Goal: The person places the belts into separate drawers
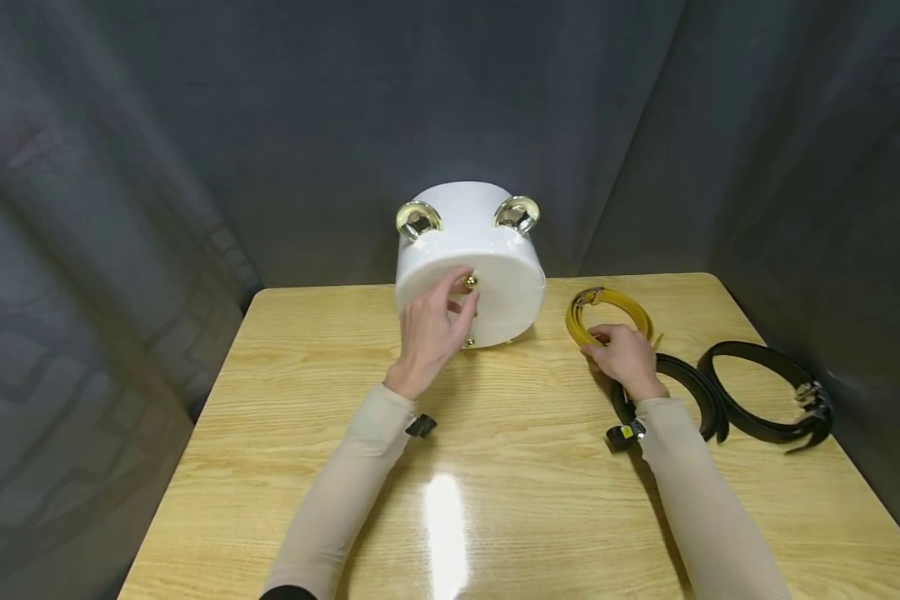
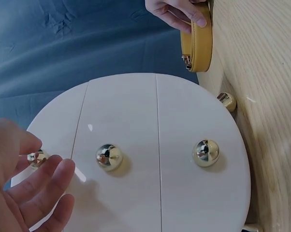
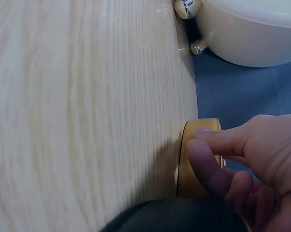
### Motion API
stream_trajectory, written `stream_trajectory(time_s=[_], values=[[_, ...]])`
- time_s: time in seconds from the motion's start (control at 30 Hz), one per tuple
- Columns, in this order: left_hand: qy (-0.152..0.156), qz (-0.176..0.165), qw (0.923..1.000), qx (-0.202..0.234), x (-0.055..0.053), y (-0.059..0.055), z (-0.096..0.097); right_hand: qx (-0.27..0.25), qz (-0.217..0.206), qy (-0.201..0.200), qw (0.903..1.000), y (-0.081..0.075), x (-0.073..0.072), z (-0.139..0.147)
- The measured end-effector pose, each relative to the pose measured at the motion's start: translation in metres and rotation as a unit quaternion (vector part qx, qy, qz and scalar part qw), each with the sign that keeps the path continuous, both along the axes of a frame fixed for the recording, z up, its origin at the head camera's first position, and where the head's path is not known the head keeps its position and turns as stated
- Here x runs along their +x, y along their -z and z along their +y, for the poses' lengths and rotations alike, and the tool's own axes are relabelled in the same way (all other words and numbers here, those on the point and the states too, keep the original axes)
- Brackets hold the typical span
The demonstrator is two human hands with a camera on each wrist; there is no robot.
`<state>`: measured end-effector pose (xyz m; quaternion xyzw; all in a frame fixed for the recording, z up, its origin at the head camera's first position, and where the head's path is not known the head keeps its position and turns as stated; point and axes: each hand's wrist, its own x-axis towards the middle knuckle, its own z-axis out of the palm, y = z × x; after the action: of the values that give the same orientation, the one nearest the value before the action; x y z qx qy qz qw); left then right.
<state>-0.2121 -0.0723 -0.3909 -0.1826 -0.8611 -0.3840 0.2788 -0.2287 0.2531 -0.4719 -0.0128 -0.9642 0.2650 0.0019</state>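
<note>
A white rounded drawer box (image 1: 506,302) with gold ball knobs down its front stands at the table's back. My left hand (image 1: 426,333) is at its front, thumb and fingers spread around the top gold knob (image 2: 36,158); whether they touch it I cannot tell. Lower gold knobs (image 2: 109,157) are untouched, and the drawer fronts sit flush. My right hand (image 1: 624,357) pinches a coiled yellow belt (image 3: 190,179) between thumb and fingers. The belt stands on its edge on the tabletop, right of the box, with its metal buckle (image 1: 588,297) at the far side.
Two coiled black belts (image 1: 693,379) (image 1: 765,429) lie at the right of the wooden table (image 1: 307,467), the nearer one partly under my right wrist. Gold cup-shaped feet (image 1: 517,214) project from the box top. Dark curtains (image 1: 330,150) surround the table.
</note>
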Motion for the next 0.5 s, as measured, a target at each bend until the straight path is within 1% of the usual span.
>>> stream_trajectory(time_s=[0.2, 0.37, 0.5], values=[[-0.001, -0.001, 0.9998, 0.018, -0.0031, 0.0024, 0.0006, -0.004, 0.004, 0.003, 1.0, -0.0012, 0.002, 0.0], [-0.004, 0.006, 0.9996, 0.027, -0.0047, 0.0031, 0.0003, -0.008, 0.01, 0.011, 0.9999, -0.0034, 0.0036, -0.0007], [-0.002, 0.013, 0.9994, 0.031, -0.0043, 0.0027, 0.0001, 0.002, 0.024, 0.02, 0.9995, -0.0055, 0.0051, -0.0018]])
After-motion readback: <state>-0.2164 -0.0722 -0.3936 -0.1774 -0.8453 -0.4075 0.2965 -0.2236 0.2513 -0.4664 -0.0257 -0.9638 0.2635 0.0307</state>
